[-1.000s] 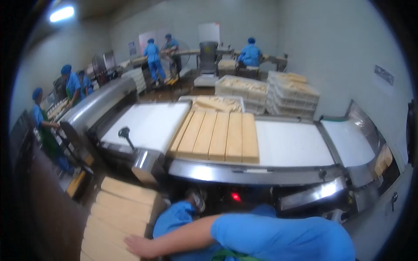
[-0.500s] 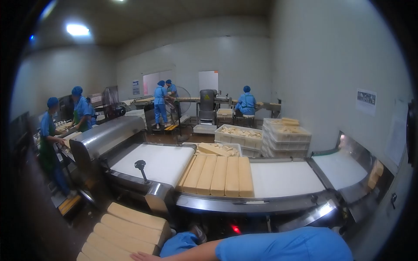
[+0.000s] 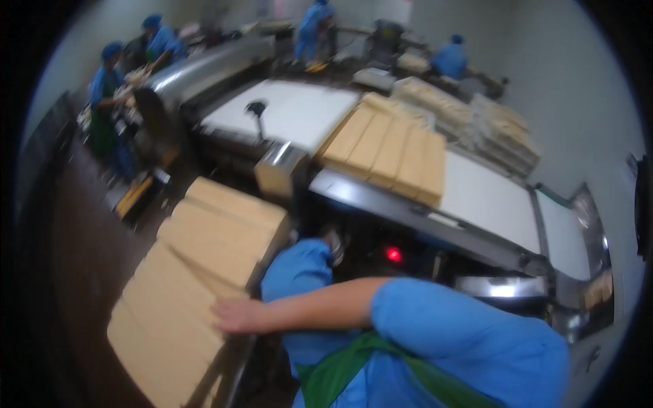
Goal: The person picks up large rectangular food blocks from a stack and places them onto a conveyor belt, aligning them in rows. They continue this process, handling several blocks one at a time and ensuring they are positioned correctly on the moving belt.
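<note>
One right hand (image 3: 238, 315) touched the body-side ends in a row of pale blocks (image 3: 170, 313), lying at the person's left; blur hid whether the fingers gripped or lay flat. Left hand: out of view. A narrow, wedge-shaped gap split the row — alignment looked uneven. Judged risk: lopsided pressure at those ends could skew blocks further — or dent edges, if soft.
</note>
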